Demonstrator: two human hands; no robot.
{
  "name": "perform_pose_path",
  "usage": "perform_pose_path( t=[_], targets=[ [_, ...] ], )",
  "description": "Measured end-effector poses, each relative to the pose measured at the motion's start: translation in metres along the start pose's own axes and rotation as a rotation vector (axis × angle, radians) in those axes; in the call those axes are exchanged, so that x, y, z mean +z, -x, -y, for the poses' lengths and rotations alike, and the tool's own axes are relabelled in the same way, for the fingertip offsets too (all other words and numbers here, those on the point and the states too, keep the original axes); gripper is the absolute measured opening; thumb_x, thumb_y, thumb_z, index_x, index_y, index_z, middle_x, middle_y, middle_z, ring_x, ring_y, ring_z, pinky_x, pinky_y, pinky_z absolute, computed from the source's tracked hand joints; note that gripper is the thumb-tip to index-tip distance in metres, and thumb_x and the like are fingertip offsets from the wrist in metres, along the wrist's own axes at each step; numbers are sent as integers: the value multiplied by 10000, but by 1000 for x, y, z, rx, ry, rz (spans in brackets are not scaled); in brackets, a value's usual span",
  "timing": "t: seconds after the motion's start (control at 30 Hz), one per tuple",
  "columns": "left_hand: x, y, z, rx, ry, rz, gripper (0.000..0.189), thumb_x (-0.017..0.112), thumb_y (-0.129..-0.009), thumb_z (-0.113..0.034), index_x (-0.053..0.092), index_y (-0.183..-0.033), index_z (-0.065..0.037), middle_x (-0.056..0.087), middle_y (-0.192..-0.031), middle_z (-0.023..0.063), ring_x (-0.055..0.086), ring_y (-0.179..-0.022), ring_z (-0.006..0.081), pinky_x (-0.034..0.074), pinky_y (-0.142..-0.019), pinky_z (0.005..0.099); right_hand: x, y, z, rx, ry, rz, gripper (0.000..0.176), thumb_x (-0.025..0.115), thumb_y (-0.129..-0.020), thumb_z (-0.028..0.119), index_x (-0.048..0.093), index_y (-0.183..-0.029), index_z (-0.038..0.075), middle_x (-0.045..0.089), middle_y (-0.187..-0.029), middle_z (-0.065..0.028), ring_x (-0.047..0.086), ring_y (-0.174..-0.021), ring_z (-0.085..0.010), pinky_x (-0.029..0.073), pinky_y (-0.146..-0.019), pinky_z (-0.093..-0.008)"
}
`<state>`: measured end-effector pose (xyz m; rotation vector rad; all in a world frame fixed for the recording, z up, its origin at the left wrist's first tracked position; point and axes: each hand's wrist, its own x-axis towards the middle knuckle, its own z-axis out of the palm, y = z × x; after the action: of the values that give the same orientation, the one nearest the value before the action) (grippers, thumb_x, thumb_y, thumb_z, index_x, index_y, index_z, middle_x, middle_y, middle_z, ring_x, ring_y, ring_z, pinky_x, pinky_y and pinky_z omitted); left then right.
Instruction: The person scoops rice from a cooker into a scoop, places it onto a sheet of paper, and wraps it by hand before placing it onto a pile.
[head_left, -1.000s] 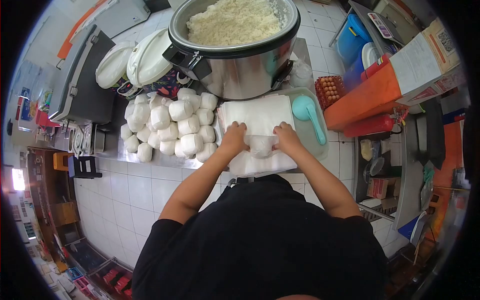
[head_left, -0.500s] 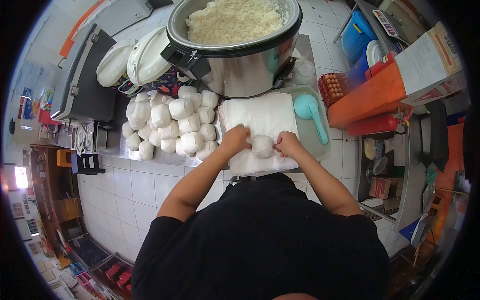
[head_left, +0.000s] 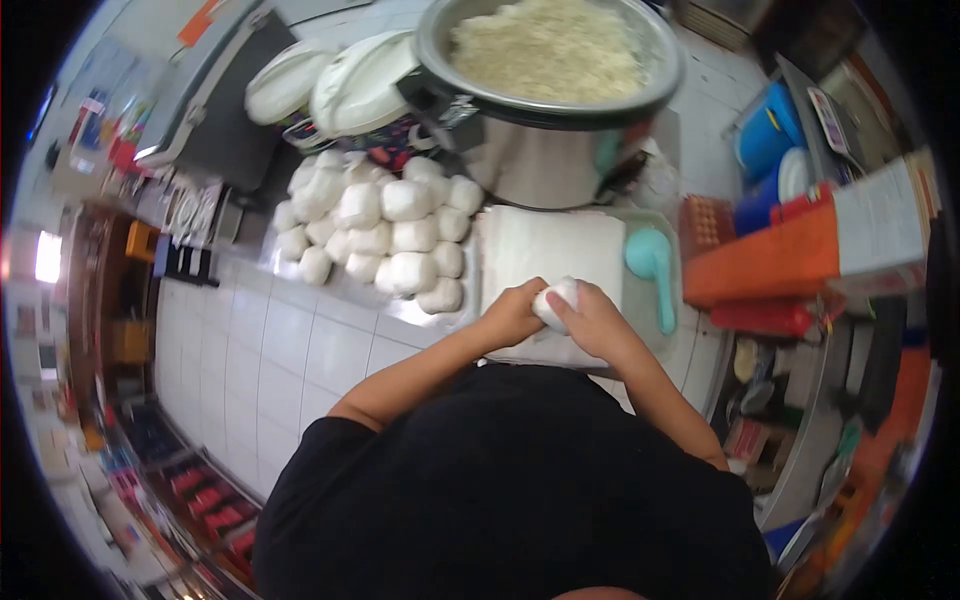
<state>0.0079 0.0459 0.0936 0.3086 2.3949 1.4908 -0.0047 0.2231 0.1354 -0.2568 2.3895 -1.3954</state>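
Observation:
A small white paper-wrapped rice packet (head_left: 556, 304) is held between my two hands, just above the paper stack. My left hand (head_left: 512, 314) has its fingers curled against the packet's left side. On the other side, my right hand (head_left: 600, 322) closes round it, thumb lying across the front. Under them lies a stack of white wrapping paper (head_left: 550, 243), partly hidden by my hands. A turquoise scoop (head_left: 650, 254) rests to the right of the stack on a pale green tray (head_left: 672, 236). Similar wrapped packets (head_left: 408, 200) are heaped to the left on a metal surface.
Behind the paper stands a large rice cooker (head_left: 540, 160), open, with cooked rice (head_left: 548, 50) inside. White-lidded containers (head_left: 365, 85) and a grey cool box (head_left: 225, 100) are at the back left. An egg tray (head_left: 706, 220) and an orange box (head_left: 765, 255) stand right.
The packet, earlier resting on the paper with my fingers at its two sides, is now lifted and gripped in both hands. The camera view has shifted, and the surroundings appear farther right.

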Motion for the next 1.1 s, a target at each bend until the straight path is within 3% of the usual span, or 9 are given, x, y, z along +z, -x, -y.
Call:
perform_pose_path(
  t=[0.13, 0.17, 0.27, 0.6, 0.77, 0.87, 0.93, 1.0, 1.1],
  targets=[
    [-25, 13, -2, -9, -29, -203, 262, 706, -744, -132, 561, -934, -23, 625, -803, 187, 619, -750, 370, 481, -659, 398, 16, -30, 37, -69, 223, -16, 552, 720, -753, 455, 598, -925, -55, 624, -822, -247, 610, -788, -403, 484, -712, -421],
    [-34, 17, 1, 23, -9, -239, 250, 712, -738, -119, 561, -914, -24, 621, -784, 173, 615, -722, 361, 480, -642, 390, 20, -38, 41, -118, 176, 1, 482, 731, -771, 388, 581, -880, -57, 633, -788, -172, 617, -698, -252, 490, -650, -365],
    [-65, 30, 16, 146, 6, -313, 252, 741, -720, -109, 566, -884, -31, 612, -761, 153, 611, -695, 322, 479, -635, 369, 33, -51, 68, -30, -94, 88, 465, 741, -763, 371, 597, -899, -50, 636, -784, -153, 625, -735, -233, 492, -643, -348],
    [-213, 77, 35, 991, -125, -472, 986, 879, -534, -308, 345, -1354, -189, 448, -1333, 171, 479, -1149, 360, 378, -935, 472, 135, -61, 128, 186, -884, 861, 583, 724, -790, 386, 538, -1156, -28, 621, -961, -74, 616, -844, -137, 506, -721, -275],
    [-251, 106, 44, 432, -369, -142, 888, 816, -612, -264, 388, -1377, -126, 404, -1389, 202, 431, -1236, 355, 364, -992, 440, 174, -66, 147, 126, -424, 705, 435, 637, -893, 261, 499, -1210, -2, 592, -1025, -78, 585, -892, -134, 488, -760, -268],
    [-259, 108, 77, 86, -148, 7, 685, 719, -732, -215, 443, -1345, -85, 485, -1313, 189, 479, -1204, 313, 410, -967, 390, 201, -81, 136, 183, -695, 456, 368, 558, -948, 239, 470, -1242, 36, 585, -1031, -78, 575, -909, -137, 488, -764, -271],
    [-250, 111, 94, -265, 706, -196, 512, 620, -856, -203, 458, -1316, -47, 557, -1224, 138, 545, -1131, 260, 450, -935, 384, 214, -94, 144, 170, -727, 345, 346, 464, -995, 266, 432, -1273, 62, 552, -1112, -97, 550, -978, -160, 468, -831, -289],
    [-236, 123, 83, -143, 881, -219, 436, 582, -895, -211, 481, -1279, -32, 574, -1187, 117, 566, -1092, 233, 464, -917, 368, 233, -106, 143, 68, -891, -34, 387, 416, -1010, 334, 409, -1293, 70, 504, -1185, -116, 503, -1063, -179, 431, -908, -324],
    [-241, 126, 85, -91, 1047, -284, 376, 559, -937, -245, 512, -1234, -18, 596, -1157, 78, 596, -1018, 186, 484, -870, 332, 231, -94, 144, -19, -645, 86, 503, 347, -1021, 369, 322, -1413, 55, 391, -1385, -167, 381, -1273, -218, 290, -1069, -343]
  ],
)
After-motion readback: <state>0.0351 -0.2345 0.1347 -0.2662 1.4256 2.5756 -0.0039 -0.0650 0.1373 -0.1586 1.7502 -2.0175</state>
